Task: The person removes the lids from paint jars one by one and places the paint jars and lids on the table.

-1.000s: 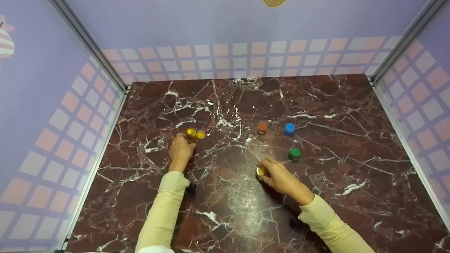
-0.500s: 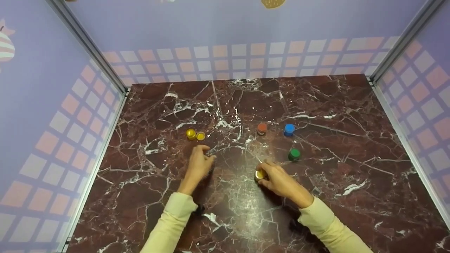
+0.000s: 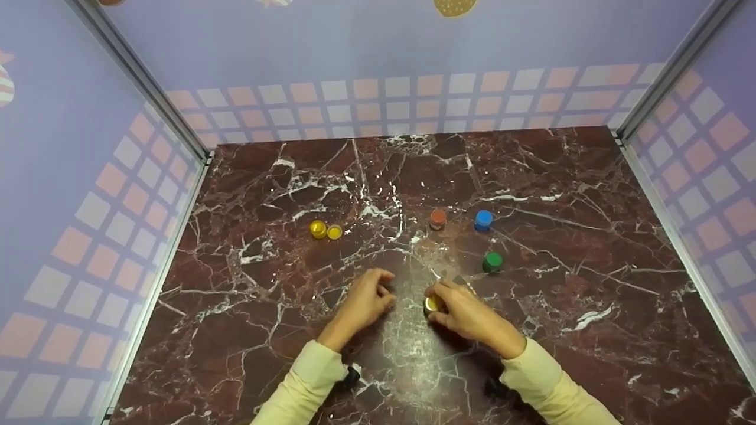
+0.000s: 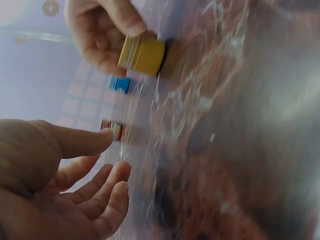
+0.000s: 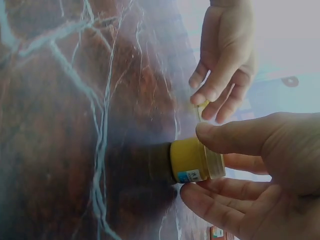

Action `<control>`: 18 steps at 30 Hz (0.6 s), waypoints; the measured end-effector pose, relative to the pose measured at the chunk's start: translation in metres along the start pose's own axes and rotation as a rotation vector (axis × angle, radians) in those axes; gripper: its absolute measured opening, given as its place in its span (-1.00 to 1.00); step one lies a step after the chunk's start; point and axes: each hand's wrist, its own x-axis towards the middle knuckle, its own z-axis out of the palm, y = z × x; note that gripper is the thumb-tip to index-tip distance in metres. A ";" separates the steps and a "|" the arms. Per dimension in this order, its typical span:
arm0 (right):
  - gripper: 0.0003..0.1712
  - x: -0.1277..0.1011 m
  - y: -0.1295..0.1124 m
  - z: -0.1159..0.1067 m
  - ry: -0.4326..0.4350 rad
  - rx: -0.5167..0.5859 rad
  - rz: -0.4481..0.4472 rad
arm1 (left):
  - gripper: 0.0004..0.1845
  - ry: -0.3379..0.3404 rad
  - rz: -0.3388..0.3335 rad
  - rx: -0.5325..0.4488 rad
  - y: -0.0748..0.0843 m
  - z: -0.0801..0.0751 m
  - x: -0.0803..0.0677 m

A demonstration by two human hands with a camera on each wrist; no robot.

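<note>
My right hand (image 3: 438,300) grips a small yellow jar (image 3: 433,303) standing on the marble table (image 3: 561,195). In the right wrist view the thumb and fingers curl round that jar (image 5: 192,160) near its lid. My left hand (image 3: 387,289) hovers just left of the jar with relaxed, spread fingers (image 4: 112,177) and holds nothing. A small gap separates the left hand from the jar (image 4: 142,54).
A yellow jar (image 3: 318,229) and a yellow lid (image 3: 335,232) lie side by side at the left middle. An orange jar (image 3: 437,218), a blue jar (image 3: 483,219) and a green jar (image 3: 492,261) stand beyond my right hand. Walls enclose three sides.
My left hand left the two yellow pieces at the left and travelled right and nearer, up beside the right hand. The right hand kept its grip on the yellow jar.
</note>
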 end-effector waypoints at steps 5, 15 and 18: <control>-0.65 -0.002 -0.006 0.001 -0.041 -0.013 0.000 | -0.57 -0.083 0.042 -0.005 0.006 0.012 -0.005; -0.65 -0.005 -0.014 0.003 -0.085 -0.009 -0.046 | -0.54 -0.195 0.096 0.084 0.016 0.025 -0.012; -0.64 -0.005 -0.016 0.003 -0.089 -0.004 -0.048 | -0.55 -0.231 0.102 0.090 0.016 0.029 -0.012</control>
